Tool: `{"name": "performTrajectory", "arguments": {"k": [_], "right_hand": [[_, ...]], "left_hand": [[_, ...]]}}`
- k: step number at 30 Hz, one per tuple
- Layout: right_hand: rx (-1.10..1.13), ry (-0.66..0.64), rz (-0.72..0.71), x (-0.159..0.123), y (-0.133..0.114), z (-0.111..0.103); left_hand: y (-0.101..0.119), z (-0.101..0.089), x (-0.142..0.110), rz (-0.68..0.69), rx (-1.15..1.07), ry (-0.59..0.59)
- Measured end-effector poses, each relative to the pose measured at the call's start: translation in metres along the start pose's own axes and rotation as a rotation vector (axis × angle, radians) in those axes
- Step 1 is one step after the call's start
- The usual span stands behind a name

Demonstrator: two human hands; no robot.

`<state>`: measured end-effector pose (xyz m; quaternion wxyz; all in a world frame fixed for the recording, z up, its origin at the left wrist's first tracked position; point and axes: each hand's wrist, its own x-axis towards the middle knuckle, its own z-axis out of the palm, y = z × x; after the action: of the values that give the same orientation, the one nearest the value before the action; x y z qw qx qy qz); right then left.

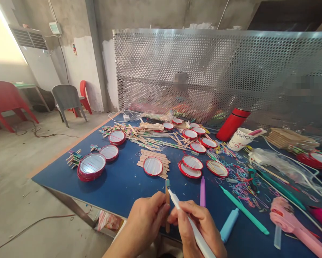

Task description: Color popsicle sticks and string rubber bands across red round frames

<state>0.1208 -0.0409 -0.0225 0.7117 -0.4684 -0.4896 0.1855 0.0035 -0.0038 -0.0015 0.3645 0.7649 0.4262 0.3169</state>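
Note:
My left hand (147,218) is closed around a wooden craft stick (167,191), held upright near the table's front edge. The stick's top end is coloured teal. In my right hand (195,225) is a white marker pen (189,216), its tip close to the coloured end; whether it touches, I cannot tell. Beyond my hands, a round red-rimmed lid (153,166) rests on a row of plain craft sticks (161,156). A purple marker (202,191), a light blue marker cap (230,224) and a teal marker (245,209) lie around my right hand.
Stacked red-rimmed lids (91,167) stand on the left of the blue table (123,190). Loose rubber bands (243,191), a red bottle (232,123) and a paper cup (240,139) are to the right. A perforated metal panel (161,61) borders the back.

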Motion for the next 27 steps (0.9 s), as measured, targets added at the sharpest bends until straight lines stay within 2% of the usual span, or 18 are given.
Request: {"name": "performTrajectory", "arguments": {"k": [7, 14, 21, 27], "right_hand": [[-0.053, 0.026, 0.008, 0.002, -0.003, -0.001], [-0.019, -0.029, -0.04, 0.003, -0.002, -0.001], [-0.039, -0.03, -0.025, -0.001, 0.006, -0.002], [-0.04, -0.013, 0.012, 0.0, 0.002, -0.001]], "left_hand": [[0.0, 0.0, 0.0, -0.008, 0.016, 0.012], [-0.001, 0.0, 0.0, -0.015, 0.0, -0.017], [0.001, -0.002, 0.0, 0.002, -0.012, -0.009], [0.001, -0.001, 0.001, -0.024, -0.011, -0.029]]}}
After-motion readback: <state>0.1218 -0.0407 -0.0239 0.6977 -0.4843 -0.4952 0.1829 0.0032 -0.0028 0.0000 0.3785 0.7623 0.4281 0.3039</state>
